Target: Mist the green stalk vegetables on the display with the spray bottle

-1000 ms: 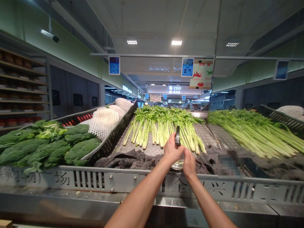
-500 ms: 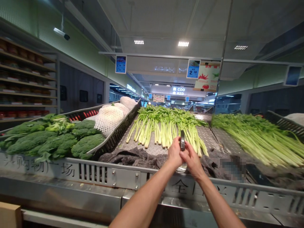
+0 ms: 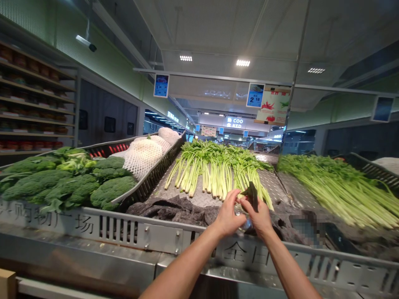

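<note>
Near the front of the celery, my right hand (image 3: 259, 216) pinches a dark, flat strip (image 3: 254, 196), its kind unclear. The strip stands up above the fingers, slanting a little. My left hand (image 3: 229, 214) is close beside it, fingers curved toward the strip's near end and thumb held apart. Whether its fingertips touch the strip I cannot tell. Just beyond both hands, celery bunches (image 3: 215, 174) lie with pale stalks toward me. Below the hands, crumpled dark cloth (image 3: 182, 211) runs along the front, and a small shiny clear thing (image 3: 248, 223) shows partly between the wrists.
Broccoli heads (image 3: 75, 185) fill the left side, beside produce in white foam netting (image 3: 145, 155). A slotted grey front rail (image 3: 124, 224) crosses before me. At right, a mirror (image 3: 339, 137) reflects the celery. Price signs (image 3: 255, 95) hang above; packed shelves (image 3: 34, 99) stand far left.
My hands have moved slightly apart and a little lower. The dark strip has turned, now showing a broader face in my right hand; my left thumb has come away from it.
</note>
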### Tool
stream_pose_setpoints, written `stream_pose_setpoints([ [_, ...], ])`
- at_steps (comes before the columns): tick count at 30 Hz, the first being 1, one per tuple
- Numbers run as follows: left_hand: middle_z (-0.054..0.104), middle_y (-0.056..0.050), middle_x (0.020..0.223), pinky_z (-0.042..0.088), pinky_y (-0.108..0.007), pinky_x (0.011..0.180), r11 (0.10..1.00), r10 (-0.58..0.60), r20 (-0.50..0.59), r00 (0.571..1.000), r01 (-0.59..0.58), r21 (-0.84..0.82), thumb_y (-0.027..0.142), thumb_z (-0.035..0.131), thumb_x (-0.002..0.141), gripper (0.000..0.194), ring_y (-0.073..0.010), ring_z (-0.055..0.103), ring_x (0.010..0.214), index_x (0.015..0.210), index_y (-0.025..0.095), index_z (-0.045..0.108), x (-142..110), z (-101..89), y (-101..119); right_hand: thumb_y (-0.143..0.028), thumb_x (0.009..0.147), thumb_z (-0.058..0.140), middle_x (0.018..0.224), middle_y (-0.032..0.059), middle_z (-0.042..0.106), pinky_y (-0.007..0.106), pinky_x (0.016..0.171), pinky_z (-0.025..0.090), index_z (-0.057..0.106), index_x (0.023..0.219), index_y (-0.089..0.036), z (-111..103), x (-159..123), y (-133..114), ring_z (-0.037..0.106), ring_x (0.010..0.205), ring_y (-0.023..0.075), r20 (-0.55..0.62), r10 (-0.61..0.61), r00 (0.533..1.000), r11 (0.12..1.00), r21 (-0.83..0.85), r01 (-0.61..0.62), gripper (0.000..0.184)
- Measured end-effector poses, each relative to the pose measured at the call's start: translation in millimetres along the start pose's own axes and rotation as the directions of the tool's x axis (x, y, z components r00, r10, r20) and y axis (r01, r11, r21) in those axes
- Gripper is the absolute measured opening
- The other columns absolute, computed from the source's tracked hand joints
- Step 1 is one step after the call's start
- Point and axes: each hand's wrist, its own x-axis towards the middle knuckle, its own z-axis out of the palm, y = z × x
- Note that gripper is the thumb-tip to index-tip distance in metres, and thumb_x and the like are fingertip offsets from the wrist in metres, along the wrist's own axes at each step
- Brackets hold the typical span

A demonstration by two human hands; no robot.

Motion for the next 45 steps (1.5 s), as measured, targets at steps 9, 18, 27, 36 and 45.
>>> stream_pose_setpoints([
  [9, 0.044, -0.010, 0.108, 0.037, -0.032, 0.084, 0.971, -0.159, -0.294, 0.942, 0.203, 0.125, 0.011, 0.044, 0.062, 0.048, -0.0166, 0.045, 0.096, 0.110, 0.013, 0.037, -3.7, -38.2, -29.2, -0.036, 0.065, 0.052, 0.088, 0.0040, 0.060, 0.029, 0.075, 0.039, 0.057, 0.093, -0.017, -32.5, 9.8, 8.9, 0.053, 0.083, 0.0180, -0.248, -0.032, 0.968, 0.999, -0.049, 0.020, 0.035],
  [18, 0.039, -0.010, 0.120, 0.031, -0.038, 0.092, 0.984, -0.100, -0.242, 0.965, 0.132, 0.117, 0.019, 0.045, 0.068, 0.047, -0.0192, 0.041, 0.106, 0.115, 0.017, 0.036, -8.5, -38.5, -31.6, -0.032, 0.065, 0.048, 0.082, 0.0039, 0.061, 0.028, 0.069, 0.040, 0.059, 0.079, -0.017, -35.9, 8.1, 8.1, 0.053, 0.076, 0.0178, -0.323, -0.084, 0.943, 0.983, -0.184, 0.025, 0.024],
  [27, 0.031, -0.012, 0.130, 0.018, -0.039, 0.102, 0.977, -0.085, -0.252, 0.964, 0.130, 0.167, 0.025, 0.043, 0.072, 0.050, -0.0207, 0.025, 0.122, 0.120, 0.014, 0.033, -9.6, -38.9, -34.3, -0.033, 0.063, 0.048, 0.087, 0.0047, 0.060, 0.029, 0.071, 0.039, 0.056, 0.087, -0.016, -27.8, -1.1, 22.6, 0.054, 0.077, 0.0187, -0.301, -0.106, 0.948, 0.976, -0.214, 0.041, 0.030],
  [36, 0.022, -0.011, 0.135, 0.014, -0.040, 0.103, 0.970, -0.052, -0.241, 0.969, 0.107, 0.220, 0.028, 0.040, 0.077, 0.052, -0.0191, 0.017, 0.125, 0.125, 0.015, 0.026, -11.0, -38.8, -35.3, -0.034, 0.063, 0.048, 0.079, 0.0040, 0.059, 0.029, 0.069, 0.039, 0.056, 0.080, -0.017, -27.5, -5.1, 24.0, 0.054, 0.074, 0.0195, -0.369, -0.075, 0.926, 0.974, -0.226, -0.011, 0.025],
  [45, 0.017, -0.009, 0.137, 0.013, -0.041, 0.103, 0.969, -0.049, -0.225, 0.973, 0.101, 0.226, 0.033, 0.038, 0.078, 0.054, -0.0198, 0.014, 0.126, 0.127, 0.018, 0.022, -12.6, -37.6, -37.5, -0.035, 0.065, 0.049, 0.088, 0.0055, 0.059, 0.031, 0.072, 0.039, 0.055, 0.089, -0.016, -28.0, -10.9, 36.9, 0.054, 0.080, 0.0200, -0.399, -0.088, 0.913, 0.980, -0.200, 0.007, 0.031],
])
